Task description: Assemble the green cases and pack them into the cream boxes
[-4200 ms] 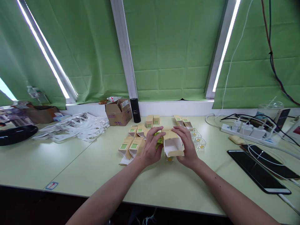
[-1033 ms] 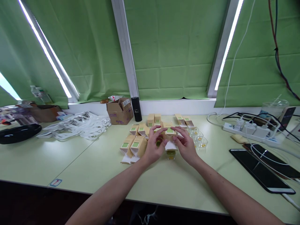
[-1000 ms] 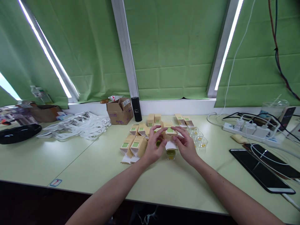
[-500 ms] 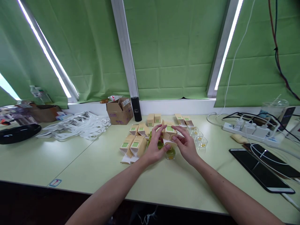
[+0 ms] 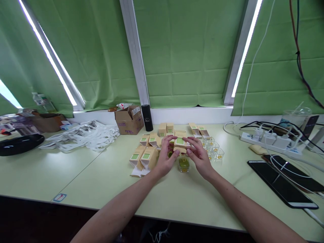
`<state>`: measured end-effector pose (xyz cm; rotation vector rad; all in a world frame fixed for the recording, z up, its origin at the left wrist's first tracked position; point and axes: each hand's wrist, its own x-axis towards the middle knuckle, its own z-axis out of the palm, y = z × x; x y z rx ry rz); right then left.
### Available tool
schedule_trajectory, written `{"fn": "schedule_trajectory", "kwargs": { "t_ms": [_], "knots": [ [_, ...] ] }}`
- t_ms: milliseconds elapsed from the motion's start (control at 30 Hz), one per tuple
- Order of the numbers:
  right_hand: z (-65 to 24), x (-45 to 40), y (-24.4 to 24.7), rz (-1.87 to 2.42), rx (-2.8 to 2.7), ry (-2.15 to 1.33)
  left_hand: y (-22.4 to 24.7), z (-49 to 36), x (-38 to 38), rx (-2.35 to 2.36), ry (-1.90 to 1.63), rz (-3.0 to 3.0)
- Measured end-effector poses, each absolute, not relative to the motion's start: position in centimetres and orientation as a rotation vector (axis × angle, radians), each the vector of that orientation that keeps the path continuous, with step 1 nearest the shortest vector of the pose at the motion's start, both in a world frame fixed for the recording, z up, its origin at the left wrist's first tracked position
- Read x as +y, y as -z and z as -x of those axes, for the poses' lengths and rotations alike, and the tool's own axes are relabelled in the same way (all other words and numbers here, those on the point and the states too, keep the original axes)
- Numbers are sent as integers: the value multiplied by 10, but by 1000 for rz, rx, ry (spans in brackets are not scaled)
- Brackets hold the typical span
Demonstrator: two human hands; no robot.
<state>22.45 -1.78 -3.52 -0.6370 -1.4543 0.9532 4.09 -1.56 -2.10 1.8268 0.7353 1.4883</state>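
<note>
A small tan cardboard box (image 5: 180, 134) with a green label is held between both hands, its rounded front flap facing me. My left hand (image 5: 165, 158) grips its left side, fingers on top and thumb near the flap. From the right, my right hand (image 5: 200, 159) closes on the other side in the same way. Just below the box, a small clear container with green contents (image 5: 184, 164) stands on the table. Other green pieces behind my left hand are mostly hidden. Several similar boxes (image 5: 150, 158) stand to the left, some with white flaps hanging out.
Clear small cups (image 5: 215, 150) stand right of my hands. Further right lie phones (image 5: 280, 182) and a power strip (image 5: 270, 143) with cables. White straps (image 5: 83, 136), a brown carton (image 5: 129, 120) and a black cylinder (image 5: 147, 118) are at the back left.
The box in my hands has tipped, so its label and front flap now face me more. Both hands have shifted slightly; the green container stays in place.
</note>
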Motion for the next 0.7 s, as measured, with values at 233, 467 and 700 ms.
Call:
{"fn": "schedule_trajectory", "kwargs": {
  "t_ms": [233,467,700],
  "knots": [
    [-225,-18,36,603,-1491,-938,19,-41,-17,701,-1488,-1753],
    [-224,-17,39,561,-1489,-938,20,-41,-16,721,-1513,-1766],
    [-222,-18,39,573,-1491,-937,21,-42,-15,773,-1527,-1771]
  ]
}}
